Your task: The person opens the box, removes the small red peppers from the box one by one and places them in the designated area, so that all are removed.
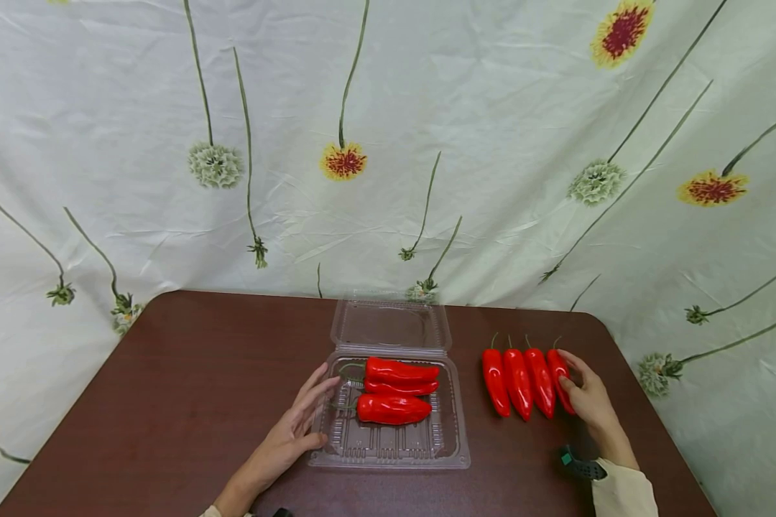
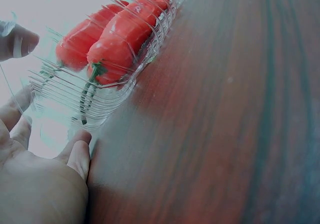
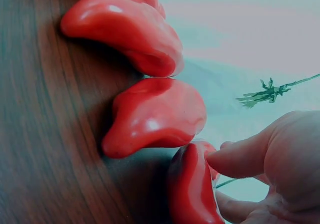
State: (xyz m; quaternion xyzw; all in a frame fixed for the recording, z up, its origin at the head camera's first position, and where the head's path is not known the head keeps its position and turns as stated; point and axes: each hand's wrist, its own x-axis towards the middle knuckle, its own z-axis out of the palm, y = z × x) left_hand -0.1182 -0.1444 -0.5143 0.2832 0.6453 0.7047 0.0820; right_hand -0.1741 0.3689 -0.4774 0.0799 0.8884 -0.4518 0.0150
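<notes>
A clear plastic clamshell container lies open on the brown table, its lid folded back. Three red peppers lie inside it, stems to the left. My left hand rests with straight fingers against the container's left wall; in the left wrist view the container and its peppers sit just past my left hand. To the right, several red peppers lie in a row. My right hand pinches the rightmost pepper; the right wrist view shows that pepper held by my right hand.
A white flowered cloth hangs behind the table and drapes round its far edge. The table's rounded right corner is close to my right hand. Bare wood shows left of the container and along the near edge.
</notes>
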